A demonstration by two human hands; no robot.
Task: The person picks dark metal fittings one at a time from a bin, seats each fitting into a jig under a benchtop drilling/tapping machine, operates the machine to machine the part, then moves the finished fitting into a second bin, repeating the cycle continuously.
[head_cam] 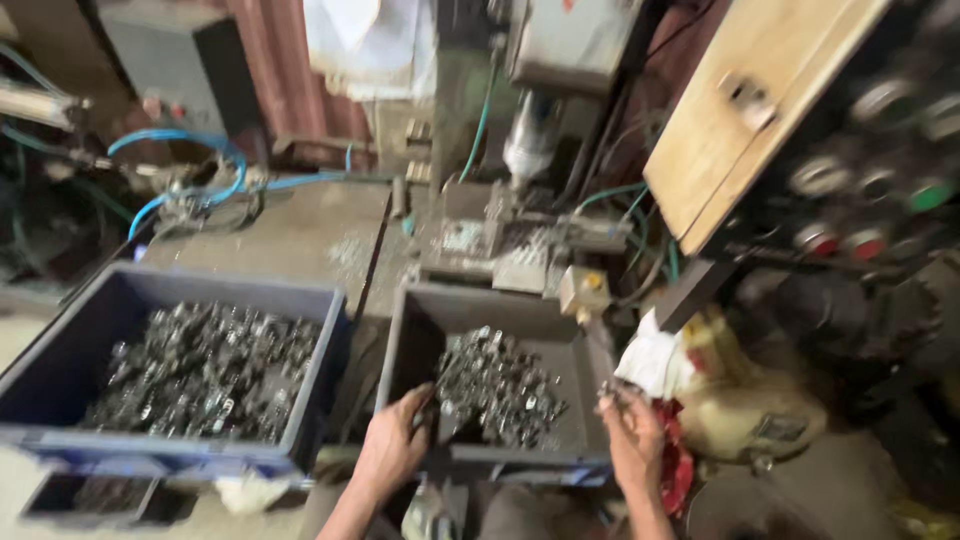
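A worker's left hand (392, 445) is reaching over the near rim of a grey bin (420, 330) at lower centre of the frame, fingers curling down onto a heap of small metal parts (498, 388). The right hand (632, 432) is hovering at the bin's right corner, closed around what looks like one or two of the same parts, though motion blur is making that hard to confirm. The heap is lying just up-frame of both hands, spreading from the bin's centre toward its right wall; the left hand is the nearer one, already touching its edge. No single part's long axis is readable in the jumble.

At left, a blue crate (60, 380) is holding a larger load of similar parts, well apart from either hand. Above the bin, at upper centre, a press (520, 230) is standing on a metal bench (300, 235) strewn with shavings, with blue hoses (180, 165) trailing off toward the upper left. A wooden board (740, 100) is leaning across the upper right, beside a dark panel of round knobs (870, 180). A white rag (655, 360) and a yellowish can (745, 400) are sitting just right of the right hand in the dim, crowded workshop.
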